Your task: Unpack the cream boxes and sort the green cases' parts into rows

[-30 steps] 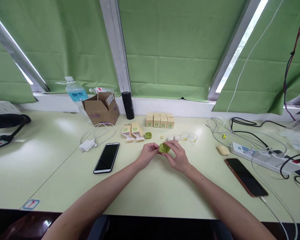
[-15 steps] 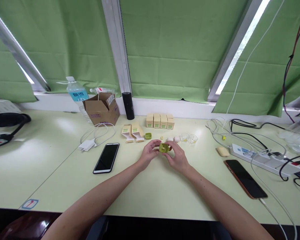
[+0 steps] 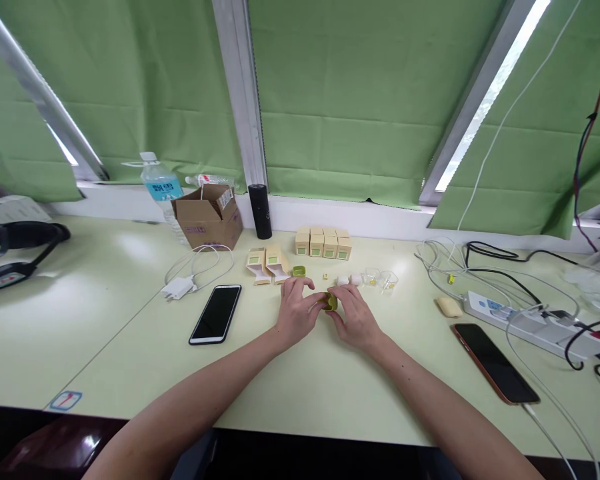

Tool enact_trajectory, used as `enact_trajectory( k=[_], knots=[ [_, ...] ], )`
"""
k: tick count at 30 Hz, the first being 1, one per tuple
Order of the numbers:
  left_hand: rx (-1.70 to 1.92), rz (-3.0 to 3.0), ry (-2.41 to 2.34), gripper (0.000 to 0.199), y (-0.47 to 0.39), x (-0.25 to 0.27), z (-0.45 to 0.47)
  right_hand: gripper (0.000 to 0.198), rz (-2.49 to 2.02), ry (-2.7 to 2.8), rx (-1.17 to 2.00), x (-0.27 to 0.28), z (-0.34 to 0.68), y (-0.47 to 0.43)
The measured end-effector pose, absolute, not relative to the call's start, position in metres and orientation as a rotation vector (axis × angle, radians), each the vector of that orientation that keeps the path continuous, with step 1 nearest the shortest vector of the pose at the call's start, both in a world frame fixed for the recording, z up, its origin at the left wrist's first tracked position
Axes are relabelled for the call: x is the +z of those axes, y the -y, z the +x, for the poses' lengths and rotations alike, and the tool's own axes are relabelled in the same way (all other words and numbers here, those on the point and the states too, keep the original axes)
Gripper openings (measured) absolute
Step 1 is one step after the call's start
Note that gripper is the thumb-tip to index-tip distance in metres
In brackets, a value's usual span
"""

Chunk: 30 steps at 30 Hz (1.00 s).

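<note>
The small green plastic cup is up between two hands, over the middle of the pale yellow-green counter. The right hand has its fingers pinched on the cup, one above and the thumb below. The left hand has its fingers at the cup's left side. I can't tell if they squeeze it.

Just past the left hand sits another small green square cup. Beside that are two open tan card boxes. Past the right hand are two little round whitish things, and next to them two clear plastic cups. A tiny yellow piece lies near the whitish things. Four small tan card boxes stand farther back, in a row.
</note>
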<state>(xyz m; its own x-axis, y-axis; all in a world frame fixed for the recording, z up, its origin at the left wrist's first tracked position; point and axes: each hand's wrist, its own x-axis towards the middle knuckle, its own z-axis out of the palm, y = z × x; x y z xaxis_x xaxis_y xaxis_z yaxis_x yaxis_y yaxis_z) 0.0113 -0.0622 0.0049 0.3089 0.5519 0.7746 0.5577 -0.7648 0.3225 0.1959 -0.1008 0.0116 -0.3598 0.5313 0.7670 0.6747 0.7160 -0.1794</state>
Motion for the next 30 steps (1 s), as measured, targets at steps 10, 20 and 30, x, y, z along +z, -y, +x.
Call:
enact_trajectory(
  k=[10,20,30],
  knots=[
    [-1.476,-2.589,1.006,0.018,0.061,0.003,0.013,0.044,-0.888,2.088,-0.259,0.014,0.195,0.099],
    [-1.540,-2.365,1.095,0.011,0.041,0.020,0.004,0.045,-1.194,1.958,-0.237,0.011,0.216,0.086],
    [-0.730,-2.678,1.249,0.027,0.002,0.023,0.032,0.041,-1.205,1.904,-0.321,0.010,0.223,0.083]
  ],
)
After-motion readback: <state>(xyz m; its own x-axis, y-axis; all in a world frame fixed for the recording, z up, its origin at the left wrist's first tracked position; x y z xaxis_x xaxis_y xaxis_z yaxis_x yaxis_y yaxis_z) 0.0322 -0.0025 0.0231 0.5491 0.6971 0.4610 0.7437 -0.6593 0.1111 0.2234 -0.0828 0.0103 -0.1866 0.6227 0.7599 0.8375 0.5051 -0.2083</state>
